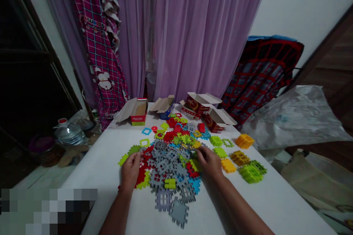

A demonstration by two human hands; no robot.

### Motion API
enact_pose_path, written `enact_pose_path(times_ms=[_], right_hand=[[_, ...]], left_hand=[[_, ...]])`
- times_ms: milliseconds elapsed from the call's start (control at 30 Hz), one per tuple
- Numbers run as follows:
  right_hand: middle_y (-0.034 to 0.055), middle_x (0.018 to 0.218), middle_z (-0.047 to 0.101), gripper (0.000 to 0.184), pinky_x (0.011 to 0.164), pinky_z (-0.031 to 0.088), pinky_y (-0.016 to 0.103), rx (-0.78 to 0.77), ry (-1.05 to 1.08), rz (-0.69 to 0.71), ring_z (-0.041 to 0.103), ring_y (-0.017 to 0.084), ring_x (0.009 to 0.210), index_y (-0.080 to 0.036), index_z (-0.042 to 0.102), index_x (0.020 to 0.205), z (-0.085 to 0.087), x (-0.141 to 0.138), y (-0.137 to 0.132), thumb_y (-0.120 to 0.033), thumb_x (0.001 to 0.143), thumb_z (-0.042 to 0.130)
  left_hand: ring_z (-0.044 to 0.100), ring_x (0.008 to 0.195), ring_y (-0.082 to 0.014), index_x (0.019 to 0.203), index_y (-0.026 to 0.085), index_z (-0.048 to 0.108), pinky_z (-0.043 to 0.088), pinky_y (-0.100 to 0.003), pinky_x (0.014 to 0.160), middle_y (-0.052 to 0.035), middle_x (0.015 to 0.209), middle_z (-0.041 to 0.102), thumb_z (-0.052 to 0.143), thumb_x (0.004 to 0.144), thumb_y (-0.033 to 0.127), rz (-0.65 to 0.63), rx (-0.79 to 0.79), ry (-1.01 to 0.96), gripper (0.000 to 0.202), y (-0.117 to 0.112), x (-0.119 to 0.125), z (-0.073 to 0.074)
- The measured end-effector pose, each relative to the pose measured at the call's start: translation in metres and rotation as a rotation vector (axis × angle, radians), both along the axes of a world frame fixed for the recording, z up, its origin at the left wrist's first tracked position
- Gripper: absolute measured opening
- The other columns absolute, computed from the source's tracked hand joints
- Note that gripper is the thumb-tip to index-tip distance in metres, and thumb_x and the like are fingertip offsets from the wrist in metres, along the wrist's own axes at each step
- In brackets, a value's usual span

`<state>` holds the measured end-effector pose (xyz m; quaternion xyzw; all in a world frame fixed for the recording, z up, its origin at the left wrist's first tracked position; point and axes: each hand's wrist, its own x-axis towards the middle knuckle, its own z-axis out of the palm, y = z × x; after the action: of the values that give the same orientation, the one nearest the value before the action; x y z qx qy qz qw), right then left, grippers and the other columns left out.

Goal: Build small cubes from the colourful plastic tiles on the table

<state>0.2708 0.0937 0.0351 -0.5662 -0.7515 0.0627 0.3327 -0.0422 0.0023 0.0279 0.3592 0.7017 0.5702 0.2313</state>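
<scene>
Left hand [131, 172]: fingers [139, 158] together, touching edge of plastic lattice-tile pile [165, 158]. Right hand [210, 162]: fingers [200, 151] slightly spread on same pile; any grip cannot be told.

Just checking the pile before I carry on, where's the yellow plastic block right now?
In the head view, the yellow plastic block lies on the gray lattice tiles in the near part of the pile, between the left hand and the right hand.
</scene>
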Motion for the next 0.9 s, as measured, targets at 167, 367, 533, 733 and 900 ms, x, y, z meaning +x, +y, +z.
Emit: enact_pose_path(times_ms=[167, 367, 533, 733, 900], right_hand=[[0.0056, 0.114, 0.072, 0.029, 0.089, 0.045, 0.028, -0.13, -0.255, 0.217, 0.063, 0.02, 0.107, -0.025, 0.071, 0.109, 0.043, -0.083, 0.053, -0.035, 0.089, 0.052], [0.0076, 0.113, 0.072, 0.034, 0.089, 0.044, 0.032, -0.238, -0.437, 0.314, 0.062, 0.024, 0.107, -0.024, 0.072, 0.109, 0.048, -0.147, 0.086, -0.043, 0.082, 0.064], [0.007, 0.105, 0.074, 0.027, 0.083, 0.044, 0.032, -0.258, -0.467, 0.343, 0.063, 0.024, 0.101, -0.024, 0.073, 0.103, 0.04, -0.158, 0.091, -0.037, 0.08, 0.065], [0.0077, 0.111, 0.072, 0.029, 0.088, 0.042, 0.031, -0.227, -0.436, 0.354, 0.061, 0.023, 0.107, -0.022, 0.071, 0.11, 0.033, -0.149, 0.089, -0.032, 0.085, 0.058], [0.0055, 0.132, 0.064, 0.042, 0.096, 0.04, 0.034, -0.191, -0.429, 0.42, 0.053, 0.023, 0.121, -0.025, 0.064, 0.125, 0.035, -0.152, 0.094, -0.026, 0.085, 0.056]], left_hand=[[0.071, 0.072, -0.023, 0.082, 0.019, 0.075, 0.057, -0.034, 0.071, -0.0077, 0.082, 0.077, 0.055, 0.072, 0.071, 0.022, 0.067, -0.059, 0.056, -0.001, 0.001, 0.001], [0.07, 0.068, -0.0221, 0.081, 0.019, 0.074, 0.058, -0.035, 0.069, -0.0077, 0.081, 0.076, 0.058, 0.07, 0.075, 0.017, 0.095, -0.055, 0.059, 0.001, -0.001, -0.007], [0.07, 0.07, -0.0227, 0.082, 0.019, 0.074, 0.058, -0.035, 0.07, -0.0083, 0.08, 0.076, 0.055, 0.07, 0.077, 0.02, 0.07, -0.046, 0.062, 0.002, 0.0, -0.009], [0.07, 0.071, -0.0229, 0.079, 0.019, 0.073, 0.058, -0.035, 0.071, -0.0079, 0.078, 0.076, 0.057, 0.069, 0.076, 0.016, 0.068, -0.064, 0.061, 0.002, 0.001, -0.006], [0.07, 0.072, -0.0217, 0.081, 0.018, 0.073, 0.057, -0.033, 0.071, -0.0078, 0.08, 0.075, 0.056, 0.071, 0.075, 0.005, 0.065, -0.054, 0.06, 0.001, 0.002, -0.006]])
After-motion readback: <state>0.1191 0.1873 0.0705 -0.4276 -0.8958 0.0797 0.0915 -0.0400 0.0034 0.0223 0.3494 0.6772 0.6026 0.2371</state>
